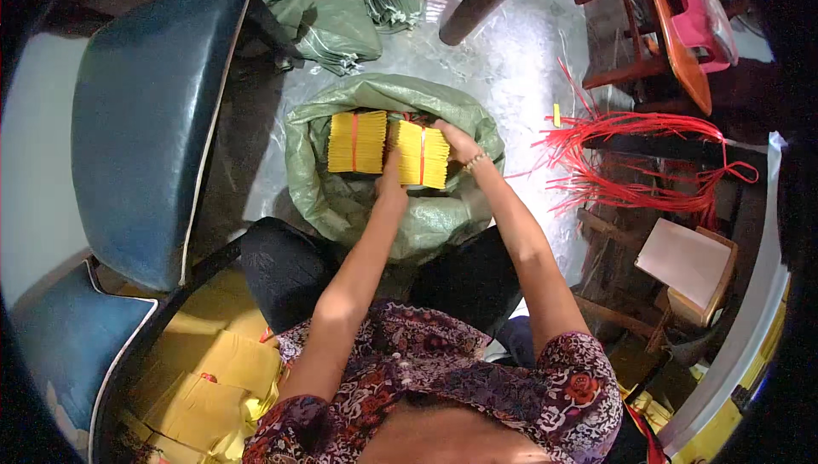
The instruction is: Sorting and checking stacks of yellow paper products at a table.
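Seen from the head camera, both arms reach forward into an open green woven sack on the floor. The right hand grips the far edge of a yellow paper bundle tied with a red band, and the left hand closes on its near edge. A second yellow bundle lies just beside it inside the sack. Loose red strings lie well apart to the right

Place: small home packing workshop
Signs: green woven sack on floor; stacked yellow paper bundles; loose red tying strings; folded spare sacks
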Demonstrator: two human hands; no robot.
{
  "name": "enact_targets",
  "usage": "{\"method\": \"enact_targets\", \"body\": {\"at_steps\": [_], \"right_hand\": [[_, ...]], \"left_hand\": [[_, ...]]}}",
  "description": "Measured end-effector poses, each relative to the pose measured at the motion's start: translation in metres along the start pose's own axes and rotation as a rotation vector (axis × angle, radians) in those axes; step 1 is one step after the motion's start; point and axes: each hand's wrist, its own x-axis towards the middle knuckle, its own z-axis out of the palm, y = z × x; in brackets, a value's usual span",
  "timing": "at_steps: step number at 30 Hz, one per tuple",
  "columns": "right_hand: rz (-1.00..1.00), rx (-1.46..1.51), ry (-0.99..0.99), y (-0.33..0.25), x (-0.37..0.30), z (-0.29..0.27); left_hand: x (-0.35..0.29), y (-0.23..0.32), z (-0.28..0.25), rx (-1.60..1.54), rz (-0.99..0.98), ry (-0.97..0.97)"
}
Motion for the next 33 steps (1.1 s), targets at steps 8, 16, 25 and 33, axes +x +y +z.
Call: {"method": "enact_targets", "body": {"at_steps": [8, 16, 25, 33], "right_hand": [[-0.279, 0.150, 0.159, -0.033, -0.033, 0.086], [-0.475, -0.085, 0.284, 0.004, -0.003, 0.075], [-0.283, -0.069, 0.480, 0.013, -0.031, 0.096], [-0.799, -0.681, 0.993, 0.048, -0.105, 0.144]], "left_hand": [[0.021, 0.005, -0.026, 0.038, 0.073, 0.017], [0.009, 0.035, -0.035, 0.309, -0.013, 0.020], [-0.060, 0.029, -0.096, 2.596, -0.034, -0.669], [-0.044, 0.034, -0.119, 2.028, 0.083, -0.447]]}}
